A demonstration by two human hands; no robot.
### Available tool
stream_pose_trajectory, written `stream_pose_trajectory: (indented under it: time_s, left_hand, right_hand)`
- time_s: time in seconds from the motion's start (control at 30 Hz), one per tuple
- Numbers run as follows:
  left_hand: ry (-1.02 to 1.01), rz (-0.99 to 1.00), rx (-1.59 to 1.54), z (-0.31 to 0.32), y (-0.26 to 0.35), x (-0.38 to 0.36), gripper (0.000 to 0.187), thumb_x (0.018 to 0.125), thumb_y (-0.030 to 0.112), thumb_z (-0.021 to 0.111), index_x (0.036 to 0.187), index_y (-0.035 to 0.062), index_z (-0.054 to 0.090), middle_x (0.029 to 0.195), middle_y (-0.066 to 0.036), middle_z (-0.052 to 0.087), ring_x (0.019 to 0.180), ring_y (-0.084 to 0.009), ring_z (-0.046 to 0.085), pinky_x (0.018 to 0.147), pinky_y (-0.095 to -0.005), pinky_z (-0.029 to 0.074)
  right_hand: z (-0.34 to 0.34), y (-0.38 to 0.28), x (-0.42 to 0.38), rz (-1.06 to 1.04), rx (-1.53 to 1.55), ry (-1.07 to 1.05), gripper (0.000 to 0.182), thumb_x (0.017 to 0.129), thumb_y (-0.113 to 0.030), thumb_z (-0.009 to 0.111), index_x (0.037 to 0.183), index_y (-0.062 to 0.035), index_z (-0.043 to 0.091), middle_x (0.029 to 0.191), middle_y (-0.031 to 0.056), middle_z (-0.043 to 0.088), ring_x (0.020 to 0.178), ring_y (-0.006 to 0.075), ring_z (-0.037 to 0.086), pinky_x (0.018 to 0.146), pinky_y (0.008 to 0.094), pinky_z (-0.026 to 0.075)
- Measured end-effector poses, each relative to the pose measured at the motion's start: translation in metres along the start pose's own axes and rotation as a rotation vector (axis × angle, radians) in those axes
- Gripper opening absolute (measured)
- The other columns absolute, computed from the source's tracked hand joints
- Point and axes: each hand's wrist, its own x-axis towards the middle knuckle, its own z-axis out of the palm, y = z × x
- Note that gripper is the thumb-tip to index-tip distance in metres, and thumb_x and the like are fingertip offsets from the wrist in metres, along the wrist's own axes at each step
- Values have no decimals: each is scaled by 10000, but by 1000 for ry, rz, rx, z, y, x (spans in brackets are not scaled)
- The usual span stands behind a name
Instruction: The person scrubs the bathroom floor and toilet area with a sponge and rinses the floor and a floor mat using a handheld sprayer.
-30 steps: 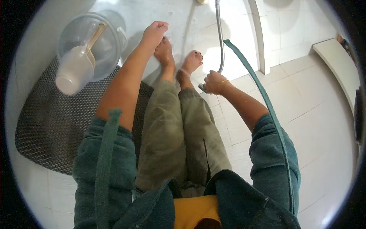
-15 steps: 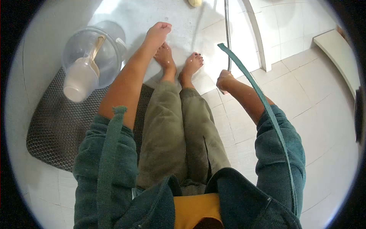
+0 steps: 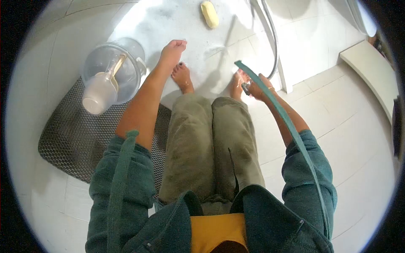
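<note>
My left hand [image 3: 174, 51] hangs over the wet floor just above my left foot [image 3: 182, 78], its fingers curled together; whether anything is inside them is too small to tell. My right hand [image 3: 258, 87] is closed around a shower head [image 3: 245, 87] beside my right foot [image 3: 237, 85]. From that hand a metal hose [image 3: 275, 46] runs up past the raised edge. A yellow object [image 3: 209, 14] lies on the wet floor at the top. The green straps of my sleeves hang beside both forearms.
A clear bucket [image 3: 128, 80] at the left holds a white dipper [image 3: 99, 95]. Under it lies a dark textured mat [image 3: 69, 135]. A raised white edge [image 3: 283, 80] crosses the floor at the upper right. Farther right is a curved pale ledge [image 3: 367, 69].
My right foot has moved right, and my right hand with the shower head is now close to it. The view has shifted, showing more of the yellow object.
</note>
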Motion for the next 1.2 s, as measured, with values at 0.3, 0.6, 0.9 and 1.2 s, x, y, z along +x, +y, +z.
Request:
stream_pose_trajectory:
  time_s: [0.3, 0.6, 0.9, 1.2]
  left_hand:
    - [182, -87, -167, 38, 18, -28, 321, 809, 254, 547, 1080, 82, 550, 979, -34, 549, 900, -135, 464, 763, -274, 376]
    - [279, -120, -647, 104, 51, -78, 350, 810, 342, 558, 1093, 139, 537, 1053, -1, 544, 999, -153, 449, 870, -350, 317]
    - [85, -230, -652, 105, 33, -65, 301, 786, 204, 577, 1052, 64, 544, 1036, -52, 532, 1017, -151, 470, 839, -368, 405]
    - [587, -68, -625, 99, -33, -134, 163, 748, 50, 563, 906, 44, 604, 791, -36, 571, 675, -106, 518, 576, -230, 433]
  right_hand:
    - [-54, 80, -50, 31, 64, 103, 467, 776, -475, 555, 997, -63, 549, 909, 115, 586, 881, 253, 569, 760, 367, 437]
    - [-90, 116, -86, -123, -56, 21, 424, 843, -466, 447, 1088, -126, 510, 951, 108, 575, 875, 253, 584, 712, 377, 465]
    - [-140, 32, -109, -656, 17, 64, 425, 849, -411, 458, 1073, -50, 444, 979, 152, 538, 850, 315, 581, 700, 421, 474]
    - [-155, -27, -131, -564, 230, 351, 466, 798, -280, 567, 1165, -36, 413, 1103, 203, 488, 985, 365, 512, 823, 404, 441]
